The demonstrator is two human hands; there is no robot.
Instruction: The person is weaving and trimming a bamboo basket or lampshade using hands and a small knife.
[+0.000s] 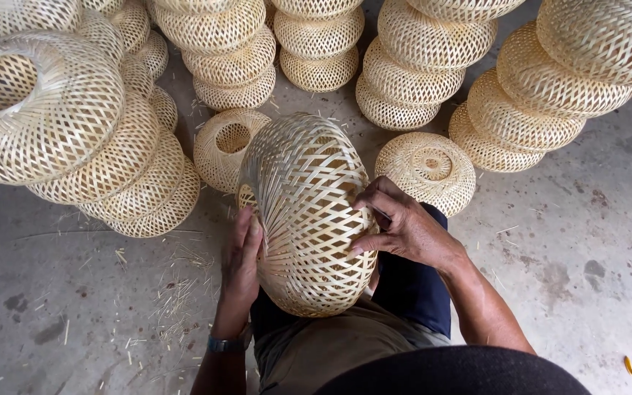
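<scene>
Right hand (pixel 396 223), left hand (pixel 243 256) grip woven bamboo shade (pixel 305 212) on lap.

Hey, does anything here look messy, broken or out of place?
Bamboo slivers and scraps litter the concrete floor by the left hand. One small woven shade lies tipped on its side. The shade in hand, steadied by the right hand, shows no damage.

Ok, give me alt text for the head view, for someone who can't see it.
Two bare hands, left hand and right hand, hold a round woven bamboo shade on the person's lap. Stacks of similar woven shades stand around on a concrete floor littered with bamboo slivers.
</scene>
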